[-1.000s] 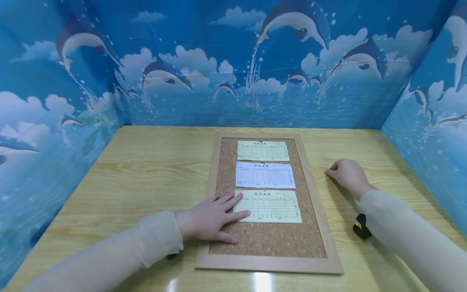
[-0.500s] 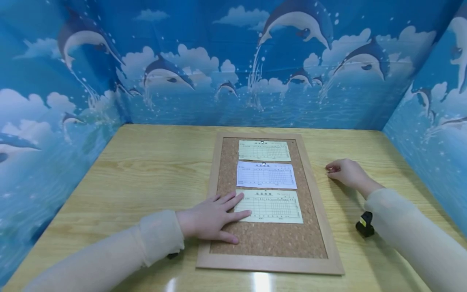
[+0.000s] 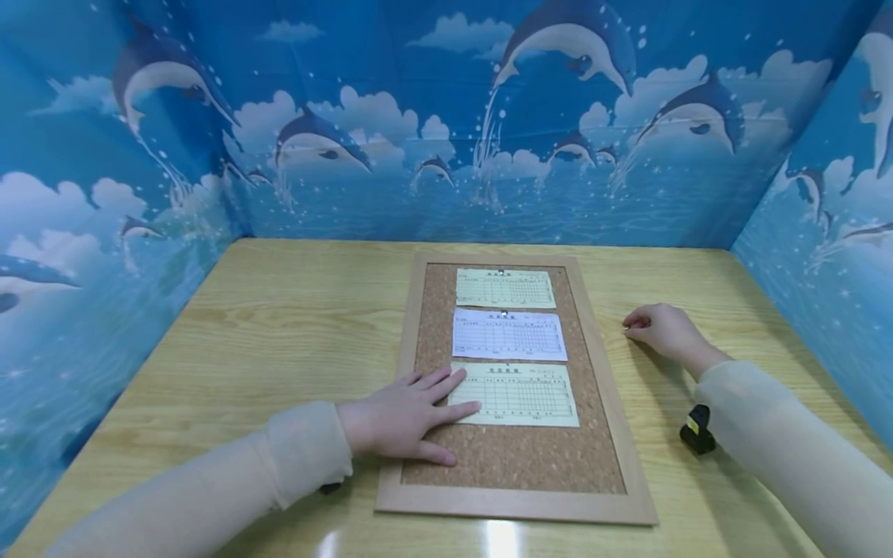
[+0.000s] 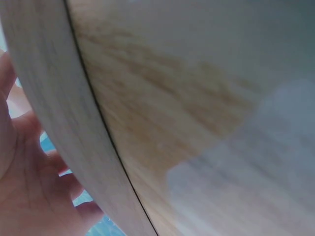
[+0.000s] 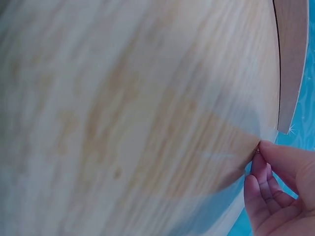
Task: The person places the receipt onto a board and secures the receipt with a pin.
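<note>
In the head view, a wood-framed cork board (image 3: 516,461) lies on the table. Three printed form slips run down it: a pale green top slip (image 3: 504,291), a lavender middle slip (image 3: 509,337) and a pale green lower slip (image 3: 523,399). Small shiny pins show at the top edges of the upper two; a tiny dark spot marks the lower one's top edge. My left hand (image 3: 408,418) rests with spread fingers on the board and the lower slip's left edge. Right of the board, my right hand (image 3: 666,329) pinches a tiny metallic thumbtack (image 5: 257,151) between thumb and fingertip.
The wood-grain table (image 3: 300,325) extends on both sides of the board. A blue dolphin-print cloth (image 3: 391,186) closes off the back and both sides. A black wrist camera (image 3: 698,430) hangs under the right sleeve.
My right hand's fingers have shifted slightly, so the small thumbtack between them now shows. The left hand stays in place on the board.
</note>
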`<state>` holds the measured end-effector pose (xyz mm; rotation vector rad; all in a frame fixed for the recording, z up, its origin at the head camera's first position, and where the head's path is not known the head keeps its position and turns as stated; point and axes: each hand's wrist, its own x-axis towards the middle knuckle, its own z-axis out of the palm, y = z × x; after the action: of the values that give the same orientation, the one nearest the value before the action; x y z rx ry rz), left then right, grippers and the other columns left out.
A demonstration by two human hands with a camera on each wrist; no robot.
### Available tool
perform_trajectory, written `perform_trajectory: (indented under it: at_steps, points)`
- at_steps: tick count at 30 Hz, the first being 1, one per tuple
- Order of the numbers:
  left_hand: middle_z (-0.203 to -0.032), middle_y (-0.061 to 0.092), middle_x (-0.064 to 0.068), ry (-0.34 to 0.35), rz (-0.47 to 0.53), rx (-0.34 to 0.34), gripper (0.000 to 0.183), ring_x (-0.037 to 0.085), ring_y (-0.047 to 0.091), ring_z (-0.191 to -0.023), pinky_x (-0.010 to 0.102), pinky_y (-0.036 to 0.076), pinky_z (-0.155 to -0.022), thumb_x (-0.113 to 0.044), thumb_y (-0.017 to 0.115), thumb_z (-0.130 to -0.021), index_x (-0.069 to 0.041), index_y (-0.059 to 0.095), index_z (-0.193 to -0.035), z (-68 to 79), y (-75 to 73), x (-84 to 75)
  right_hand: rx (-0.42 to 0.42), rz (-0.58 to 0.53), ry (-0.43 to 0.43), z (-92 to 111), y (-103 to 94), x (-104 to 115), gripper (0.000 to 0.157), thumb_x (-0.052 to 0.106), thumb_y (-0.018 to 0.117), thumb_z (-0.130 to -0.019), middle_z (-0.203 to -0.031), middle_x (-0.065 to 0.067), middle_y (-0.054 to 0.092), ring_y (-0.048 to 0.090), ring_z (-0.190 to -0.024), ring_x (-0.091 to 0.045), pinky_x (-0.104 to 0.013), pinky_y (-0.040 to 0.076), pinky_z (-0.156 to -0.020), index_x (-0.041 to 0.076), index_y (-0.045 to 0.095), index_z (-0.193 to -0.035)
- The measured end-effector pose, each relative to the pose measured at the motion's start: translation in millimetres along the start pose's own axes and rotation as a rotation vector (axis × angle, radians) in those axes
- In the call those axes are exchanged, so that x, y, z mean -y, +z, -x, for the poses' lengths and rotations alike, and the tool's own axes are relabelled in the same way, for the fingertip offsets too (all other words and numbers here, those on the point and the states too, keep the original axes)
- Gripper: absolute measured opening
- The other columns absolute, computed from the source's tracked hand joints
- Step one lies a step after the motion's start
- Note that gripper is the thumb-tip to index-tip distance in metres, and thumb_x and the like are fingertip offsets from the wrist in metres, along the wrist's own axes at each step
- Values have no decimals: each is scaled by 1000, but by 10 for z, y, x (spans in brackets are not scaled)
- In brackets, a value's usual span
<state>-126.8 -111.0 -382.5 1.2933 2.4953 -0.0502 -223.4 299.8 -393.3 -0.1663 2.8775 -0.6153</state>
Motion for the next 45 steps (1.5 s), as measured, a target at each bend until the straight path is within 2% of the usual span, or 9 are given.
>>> perform_trajectory:
  at_steps: [11, 14, 20, 25, 28, 34, 40, 45]
  points:
    - [-156, -1, 9, -5, 4, 16, 73, 28, 2, -141, 51, 15, -109, -69, 34, -87, -35, 16, -149, -6, 5, 6, -38, -3, 4, 47, -4, -2, 30, 18, 59, -92, -99, -23, 64, 58, -92, -36, -50, 46, -79, -8, 64, -105]
    - [-156, -1, 9, -7, 5, 19, 73, 28, 2, -141, 51, 14, -109, -69, 34, -87, -35, 16, -149, -4, 1, 4, -53, -39, 7, 70, -8, -9, 33, 21, 59, -92, -100, -23, 65, 59, -94, -36, -50, 46, -80, -9, 64, -107]
    - [-156, -1, 10, -7, 9, 20, 73, 28, 2, -141, 50, 14, -109, -69, 35, -87, -35, 16, -149, -2, -10, -2, -45, -162, 12, 117, -7, -33, 40, 24, 59, -93, -102, -21, 66, 61, -96, -34, -42, 50, -78, -10, 59, -114]
    - [-156, -2, 9, -8, 12, 23, 73, 28, 1, -141, 50, 13, -110, -69, 35, -87, -35, 16, -149, -4, -19, -5, -58, -209, 3, 157, -12, -37, 44, 28, 59, -93, -108, -22, 64, 59, -100, -35, -43, 49, -79, -8, 59, -117]
    - [-156, -1, 9, -7, 12, 24, 73, 28, 1, -141, 50, 14, -109, -69, 35, -87, -34, 17, -149, -2, -19, -7, -71, -224, -11, 169, -6, -27, 41, 27, 60, -93, -106, -21, 65, 61, -96, -29, -37, 50, -77, -7, 60, -116]
    - [-156, -1, 9, -5, 9, 23, 73, 28, 1, -141, 49, 13, -110, -68, 35, -87, -34, 16, -149, -1, -9, -3, -85, -262, -22, 188, 18, 5, 40, 27, 62, -91, -104, -19, 66, 61, -85, -8, -20, 49, -70, -7, 62, -114]
    - [-156, -2, 9, -2, 24, 30, 73, 27, 0, -141, 49, 12, -110, -69, 34, -87, -35, 15, -149, -5, -10, 2, -87, -283, -21, 198, 36, 39, 42, 28, 61, -92, -106, -19, 66, 58, -83, 0, -19, 48, -71, -6, 61, -115]
    - [-156, -2, 8, 0, 30, 33, 73, 27, -1, -141, 49, 11, -110, -68, 34, -87, -35, 15, -149, -5, -14, 1, -76, -306, -20, 208, 45, 84, 42, 28, 60, -92, -107, -19, 65, 60, -85, -3, -21, 50, -73, -7, 60, -116]
